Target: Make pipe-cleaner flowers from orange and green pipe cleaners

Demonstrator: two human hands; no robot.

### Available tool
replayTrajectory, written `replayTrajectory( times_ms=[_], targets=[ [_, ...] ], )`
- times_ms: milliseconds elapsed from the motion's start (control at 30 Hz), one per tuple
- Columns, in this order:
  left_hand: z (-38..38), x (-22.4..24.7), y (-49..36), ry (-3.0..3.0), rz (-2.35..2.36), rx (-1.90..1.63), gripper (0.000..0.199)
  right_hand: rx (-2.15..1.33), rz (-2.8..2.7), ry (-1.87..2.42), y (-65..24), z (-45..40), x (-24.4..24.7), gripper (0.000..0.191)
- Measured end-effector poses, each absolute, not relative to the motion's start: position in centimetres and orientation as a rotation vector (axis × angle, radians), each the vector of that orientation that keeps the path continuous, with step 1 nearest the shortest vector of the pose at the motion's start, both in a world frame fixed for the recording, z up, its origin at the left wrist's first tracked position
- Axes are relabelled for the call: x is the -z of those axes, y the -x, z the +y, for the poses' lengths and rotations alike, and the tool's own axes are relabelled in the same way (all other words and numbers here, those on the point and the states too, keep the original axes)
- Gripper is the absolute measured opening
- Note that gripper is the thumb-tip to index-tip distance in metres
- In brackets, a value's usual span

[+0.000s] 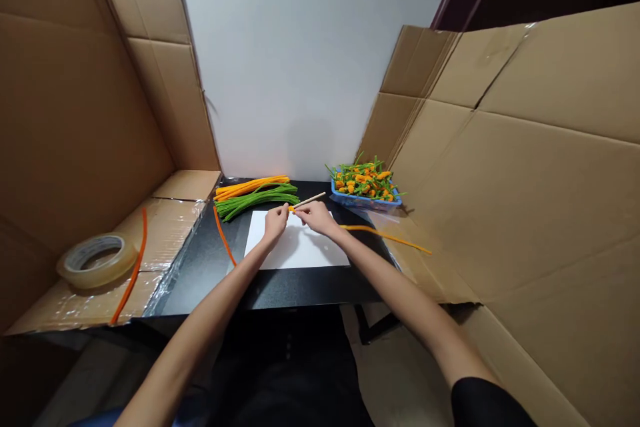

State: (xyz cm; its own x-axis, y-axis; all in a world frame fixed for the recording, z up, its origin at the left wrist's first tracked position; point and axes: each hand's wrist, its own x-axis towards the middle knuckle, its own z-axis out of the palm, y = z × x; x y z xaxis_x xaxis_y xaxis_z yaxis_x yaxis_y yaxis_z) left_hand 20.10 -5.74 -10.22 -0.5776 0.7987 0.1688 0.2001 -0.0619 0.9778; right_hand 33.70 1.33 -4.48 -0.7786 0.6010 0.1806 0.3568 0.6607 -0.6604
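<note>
Above a white sheet (293, 253), my left hand (277, 221) and my right hand (317, 216) are close together, both with fingers pinched. Between their fingertips shows a bit of orange pipe cleaner (292, 209). A pale thin stick (311, 200) slants up to the right from the same spot; which fingers grip it is hard to make out. Past my right wrist a long orange pipe cleaner (385, 235) trails to the right; my hand hides whether it joins the bit at my fingertips.
Orange pipe cleaners (250, 187) and green pipe cleaners (255, 199) lie in bundles at the back left. A blue basket (367, 201) of orange-and-green pieces stands back right. Left are a tape roll (97, 260) and darker orange strands (131, 277). Cardboard walls (530, 167) flank the black table (200, 280).
</note>
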Motion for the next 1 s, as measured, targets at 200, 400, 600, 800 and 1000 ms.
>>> replayTrajectory(
  times_ms=[200, 400, 600, 800, 1000],
  targets=[
    [-6.1, 12.7, -18.8, -0.981, 1.396, -1.505, 0.055, -1.623, -2.195, 0.801, -34.5, 1.6, 10.2, 0.033],
    [-6.9, 12.0, -19.2, -0.993, 1.105, -1.319, 0.055, -1.856, -2.139, 0.759, -36.5, 2.2, 9.6, 0.039],
    [-7.5, 11.4, -19.4, -1.196, 1.073, -1.129, 0.054, -1.929, -2.252, 0.796, -38.0, 3.9, 7.4, 0.038],
    [-7.9, 11.3, -19.6, -1.703, 1.349, -0.951, 0.050, -1.800, -2.431, 0.866, -37.6, 3.9, 5.2, 0.027],
    [-8.0, 11.7, -20.5, -1.719, 1.868, -1.204, 0.045, -1.605, -2.296, 0.881, -36.6, 1.6, 5.5, 0.022]
  ],
)
